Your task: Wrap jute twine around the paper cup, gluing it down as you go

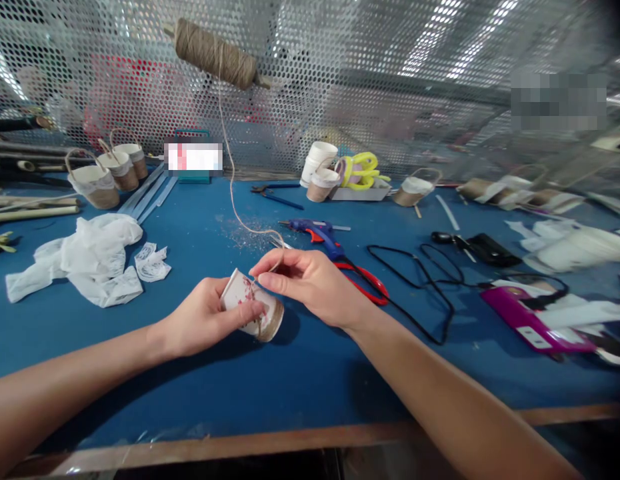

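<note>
My left hand (210, 313) is wrapped round a white paper cup (235, 293) with a red pattern, tilted on its side above the table. Brown twine (274, 325) is wound in a band round the cup's right end. My right hand (295, 273) pinches the twine strand (233, 193) just above the cup. From there the strand runs slack up to a large twine spool (215, 57) hung on a rod. Just behind my right hand lies a blue hot glue gun (317, 230) with a red trigger.
Twine-wrapped cups with handles (125, 167) stand at the back left, near white lace (90, 257). Pliers (277, 195) and stacked white cups (317, 162) are at the back. A black cord (415, 257) and a purple power strip (535, 320) lie right.
</note>
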### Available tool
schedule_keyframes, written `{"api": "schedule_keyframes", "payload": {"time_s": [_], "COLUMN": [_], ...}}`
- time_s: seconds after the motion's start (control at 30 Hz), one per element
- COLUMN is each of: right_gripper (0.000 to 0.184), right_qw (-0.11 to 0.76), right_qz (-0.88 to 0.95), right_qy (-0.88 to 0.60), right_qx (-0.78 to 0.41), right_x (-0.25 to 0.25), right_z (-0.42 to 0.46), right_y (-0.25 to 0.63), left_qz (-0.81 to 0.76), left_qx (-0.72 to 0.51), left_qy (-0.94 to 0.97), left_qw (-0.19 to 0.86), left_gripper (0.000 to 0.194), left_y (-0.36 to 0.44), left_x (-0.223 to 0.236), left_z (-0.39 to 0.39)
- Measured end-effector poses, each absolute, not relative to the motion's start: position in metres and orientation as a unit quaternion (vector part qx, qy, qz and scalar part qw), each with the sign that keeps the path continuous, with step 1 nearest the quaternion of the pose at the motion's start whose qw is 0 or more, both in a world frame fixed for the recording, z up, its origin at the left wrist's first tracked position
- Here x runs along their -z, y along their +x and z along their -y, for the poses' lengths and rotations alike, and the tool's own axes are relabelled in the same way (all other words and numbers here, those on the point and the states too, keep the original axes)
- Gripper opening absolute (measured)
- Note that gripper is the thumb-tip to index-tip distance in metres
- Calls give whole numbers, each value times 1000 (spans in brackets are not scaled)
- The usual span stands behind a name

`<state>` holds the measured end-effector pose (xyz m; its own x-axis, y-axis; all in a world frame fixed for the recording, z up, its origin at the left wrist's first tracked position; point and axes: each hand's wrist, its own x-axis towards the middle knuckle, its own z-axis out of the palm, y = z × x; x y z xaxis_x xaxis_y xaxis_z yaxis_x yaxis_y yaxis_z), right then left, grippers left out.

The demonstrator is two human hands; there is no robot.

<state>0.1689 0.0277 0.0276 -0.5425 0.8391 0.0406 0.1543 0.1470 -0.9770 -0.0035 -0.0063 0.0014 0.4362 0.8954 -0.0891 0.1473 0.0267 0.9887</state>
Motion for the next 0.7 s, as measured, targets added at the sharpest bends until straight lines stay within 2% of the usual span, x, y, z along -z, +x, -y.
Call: {"api": "schedule_keyframes", "payload": {"time_s": [0.23,0.47,0.6,0.7], "right_gripper": [7,7,12,16], "right_qw": [303,363,387,403], "right_qz": [709,706,710,698], "right_qy": [-356,-389,-424,-427], "right_qx": [-528,-467,-408,-410], "right_x": [-30,-35,-34,-31], "right_z": [-24,-24,-26,-28], "right_y": [168,175,175,175], "left_qz": [-428,-431,-431,-425], "left_qx": [-321,-367,-367,-366], "left_qy": [609,497,459,456], "left_qw": [586,658,684,691], "left_gripper": [19,24,21,19], "left_y": [-4,-4,-3,-3], "left_x": [-4,-3,-2,-2], "left_z": [5,-1,-2,-3]}}
